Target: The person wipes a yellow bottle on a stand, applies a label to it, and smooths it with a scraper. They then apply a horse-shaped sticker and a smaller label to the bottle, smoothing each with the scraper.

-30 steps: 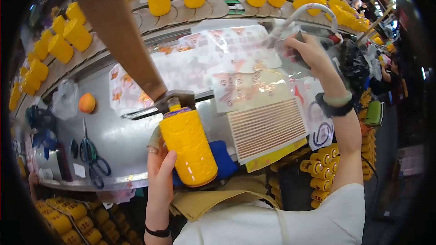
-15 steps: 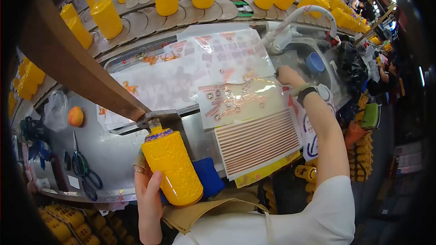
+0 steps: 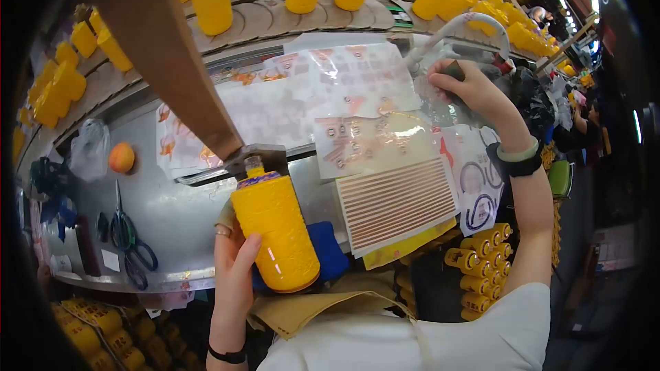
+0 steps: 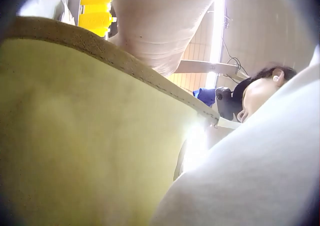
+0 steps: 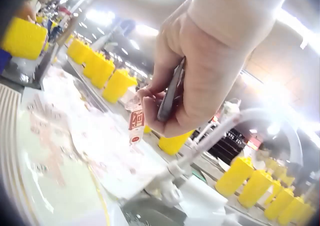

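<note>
No Print You Can Read With Certainty

Your right wrist view shows a small label [image 5: 136, 124] at the fingers [image 5: 173, 128] of your right hand [image 5: 212, 80]. It bears blocky red characters above a red round mark; they are too blurred for you to read. On your bench, the translucent sheet [image 3: 375, 141] carries rows of small circular emblems among pinkish print, their contents too small to tell. The white sheet [image 3: 357, 65] beyond it has reddish emblems, equally illegible to you. At your lower left, stacked yellow bottles [image 3: 79, 338] bear dark lettering in the head view, too small and shadowed for you to make out.
</note>
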